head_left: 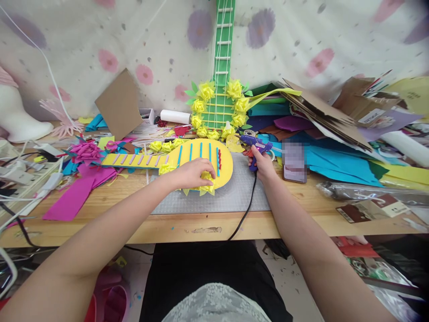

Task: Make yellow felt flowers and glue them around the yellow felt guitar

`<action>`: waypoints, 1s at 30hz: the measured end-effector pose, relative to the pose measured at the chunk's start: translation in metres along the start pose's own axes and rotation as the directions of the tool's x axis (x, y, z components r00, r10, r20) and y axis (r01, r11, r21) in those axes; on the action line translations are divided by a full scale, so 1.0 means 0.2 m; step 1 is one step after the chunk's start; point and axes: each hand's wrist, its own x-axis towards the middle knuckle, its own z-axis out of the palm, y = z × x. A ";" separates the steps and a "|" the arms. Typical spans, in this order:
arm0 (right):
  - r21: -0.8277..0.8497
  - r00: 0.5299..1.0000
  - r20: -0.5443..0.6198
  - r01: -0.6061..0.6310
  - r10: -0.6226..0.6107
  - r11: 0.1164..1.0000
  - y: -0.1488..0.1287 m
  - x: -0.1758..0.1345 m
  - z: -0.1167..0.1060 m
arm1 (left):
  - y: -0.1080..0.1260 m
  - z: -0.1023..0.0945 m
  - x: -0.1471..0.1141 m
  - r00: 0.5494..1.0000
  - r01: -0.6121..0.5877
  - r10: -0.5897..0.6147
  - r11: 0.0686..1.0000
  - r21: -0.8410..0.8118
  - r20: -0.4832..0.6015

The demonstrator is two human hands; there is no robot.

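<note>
A yellow paper guitar lies across the grey cutting mat, its neck pointing left. Blue strips and a short red row cross its body. My left hand reaches over the body's near edge, fingers curled onto a yellow paper flower there; the fingertips are partly hidden. My right hand is closed round the handle of a blue hot glue gun, nozzle toward the upper left. Its black cord hangs over the table's front edge. Another yellow flower sits near the neck joint.
Behind stands a green paper guitar ringed with yellow flowers. A phone lies right of the glue gun. Cardboard and coloured paper pile up at right. A magenta paper flower and power strips are at left.
</note>
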 end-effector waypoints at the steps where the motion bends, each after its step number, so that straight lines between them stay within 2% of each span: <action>1: -0.003 1.000 0.006 0.003 -0.003 1.000 0.00 0.00 0.00 | 0.00 0.01 0.01 1.000 0.008 -0.008 1.000 0.003 0.004; 6: -0.015 1.000 0.006 0.013 -0.013 1.000 0.00 0.00 0.00 | -0.03 0.01 0.02 0.998 0.047 -0.047 0.999 -0.001 0.034; 10: -0.035 1.000 0.013 0.014 -0.013 0.999 -0.01 -0.01 0.00 | -0.01 0.01 0.01 0.999 0.033 -0.032 0.999 -0.008 0.026; 13: -0.025 1.000 0.004 0.009 -0.009 1.000 -0.02 -0.01 0.00 | 0.00 -0.01 0.00 0.999 0.017 -0.019 0.998 -0.063 -0.037; 15: -0.010 1.000 0.001 0.004 -0.004 1.000 -0.03 -0.02 0.00 | -0.03 -0.05 0.00 0.991 0.030 -0.044 0.993 -0.111 -0.127; 17: 0.002 1.000 0.000 -0.003 0.003 1.000 -0.03 -0.02 0.00 | -0.10 -0.11 0.00 0.960 0.071 -0.110 0.985 -0.160 -0.256; 20: 0.009 1.000 -0.007 -0.013 0.013 1.000 -0.04 -0.02 0.00 | -0.29 -0.20 0.00 0.863 0.190 -0.263 0.960 -0.206 -0.431; 23: -0.001 1.000 -0.016 -0.017 0.017 1.000 -0.03 -0.02 0.01 | -0.51 -0.28 -0.01 0.736 0.369 -0.451 0.892 -0.260 -0.504; 24: -0.003 1.000 -0.020 -0.018 0.018 1.000 -0.03 -0.01 0.01 | -0.58 -0.29 -0.02 0.722 0.436 -0.476 0.877 -0.204 -0.502; 25: -0.004 1.000 -0.022 -0.019 0.019 1.000 -0.02 -0.01 0.01 | -0.64 -0.31 -0.03 0.724 0.481 -0.470 0.869 -0.118 -0.505; 27: -0.006 1.000 -0.018 -0.016 0.016 1.000 -0.01 0.00 0.01 | -0.72 -0.32 -0.04 0.761 0.552 -0.469 0.831 0.068 -0.448; 30: -0.017 1.000 -0.005 -0.005 0.005 1.000 0.00 0.01 0.00 | -0.79 -0.32 -0.03 0.807 0.577 -0.485 0.768 0.277 -0.337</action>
